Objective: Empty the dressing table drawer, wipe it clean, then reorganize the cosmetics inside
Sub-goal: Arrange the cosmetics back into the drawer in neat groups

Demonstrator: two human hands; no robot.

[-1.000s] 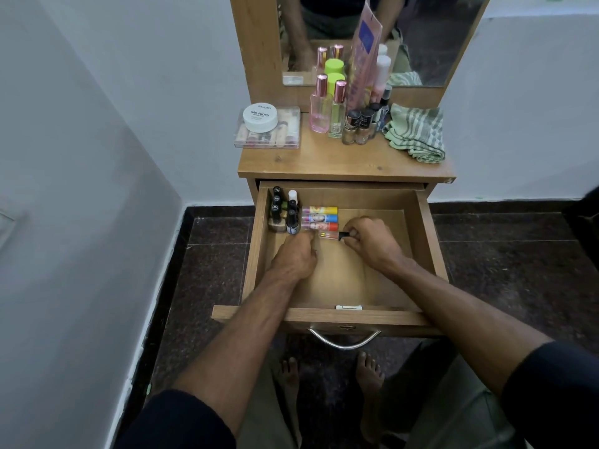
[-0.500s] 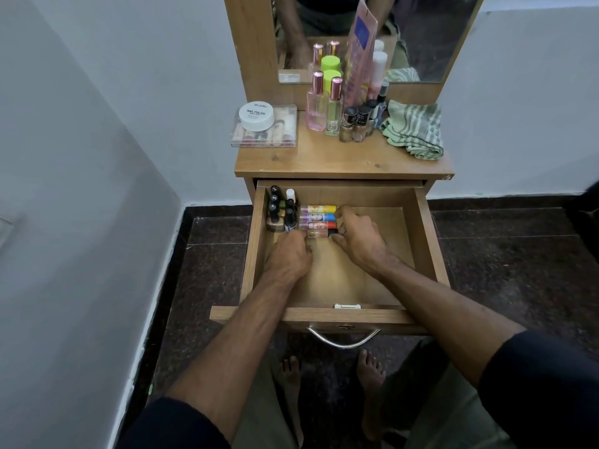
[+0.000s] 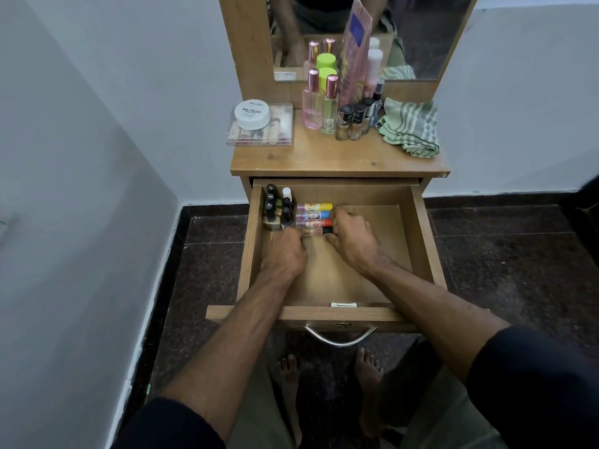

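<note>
The wooden drawer (image 3: 421, 241) is pulled out under the dressing table top. In its far left corner stand several nail polish bottles (image 3: 275, 209). Beside them lie several coloured lip gloss tubes (image 3: 312, 215) in a row. Both hands are inside the drawer. My left hand (image 3: 285, 254) touches the left end of the nearest clear tube (image 3: 312, 232). My right hand (image 3: 351, 241) has its fingers curled around the cap ends of the tubes, pressing them together.
On the table top stand a clear box (image 3: 259, 128) with a white nail polish jar (image 3: 252, 114) on it, perfume bottles (image 3: 319, 105), small polish bottles (image 3: 351, 121) and a green striped cloth (image 3: 410, 128). A mirror (image 3: 421, 34) rises behind. Walls close in left.
My right hand has slid the nearest tube up against the row and now covers the cap ends. My left hand stayed at the tube's left end.
</note>
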